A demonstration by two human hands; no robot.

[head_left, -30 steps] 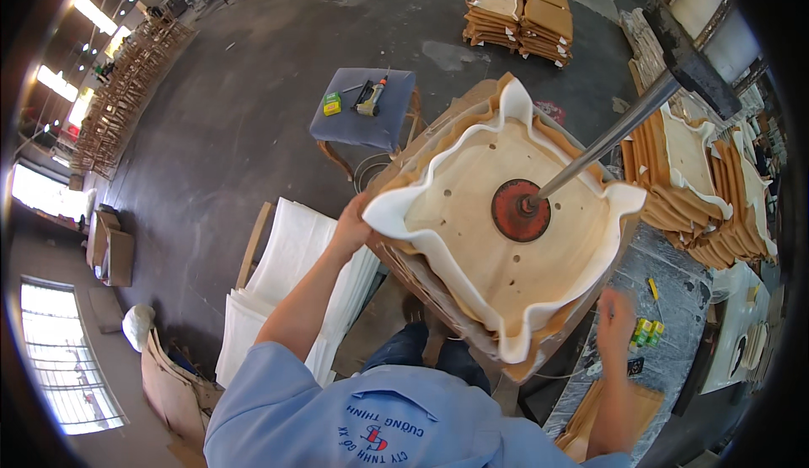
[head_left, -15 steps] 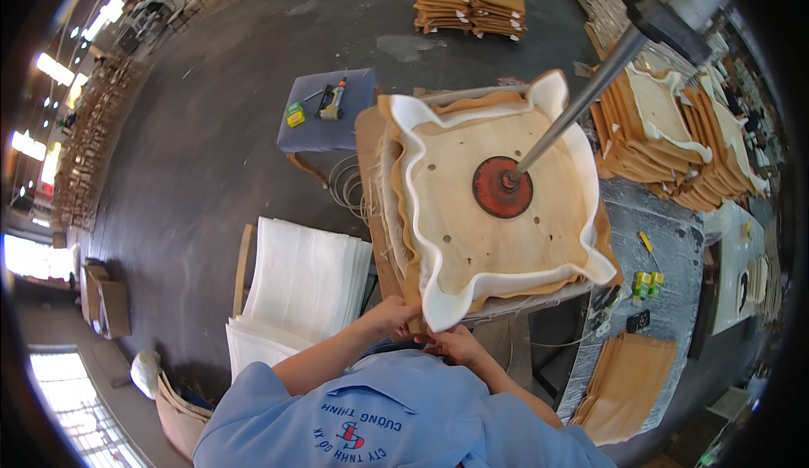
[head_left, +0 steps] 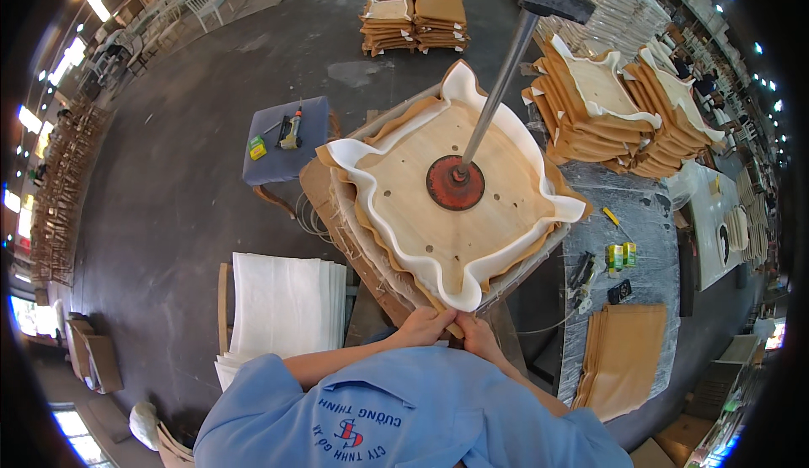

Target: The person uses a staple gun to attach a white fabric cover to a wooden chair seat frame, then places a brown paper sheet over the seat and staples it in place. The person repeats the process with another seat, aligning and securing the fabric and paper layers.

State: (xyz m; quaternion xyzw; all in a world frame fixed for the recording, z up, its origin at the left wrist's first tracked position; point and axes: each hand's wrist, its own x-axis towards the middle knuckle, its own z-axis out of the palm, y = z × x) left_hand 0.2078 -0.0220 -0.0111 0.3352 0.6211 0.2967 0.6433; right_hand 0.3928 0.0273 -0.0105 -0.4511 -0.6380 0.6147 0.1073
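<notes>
A square plywood seat board [head_left: 438, 215] lies on white foam and tan covering whose edges curl up around it. A round red press pad [head_left: 455, 183] on a slanted metal rod [head_left: 497, 89] holds the board down at its middle. My left hand [head_left: 424, 326] and my right hand [head_left: 474, 334] sit side by side at the near corner of the seat. Both pinch the tan covering edge [head_left: 447, 320] below the white foam lip.
A stack of white foam sheets [head_left: 282, 308] lies at the left. A small blue stool [head_left: 286, 144] carries a tool. Finished seat stacks [head_left: 615, 114] stand at the right, more stacks [head_left: 413, 13] at the back. Tan sheets [head_left: 624, 358] lie on the grey table [head_left: 640, 240].
The seat has turned on the press since a second ago. My hands came from opposite sides of the seat and now meet at its near corner.
</notes>
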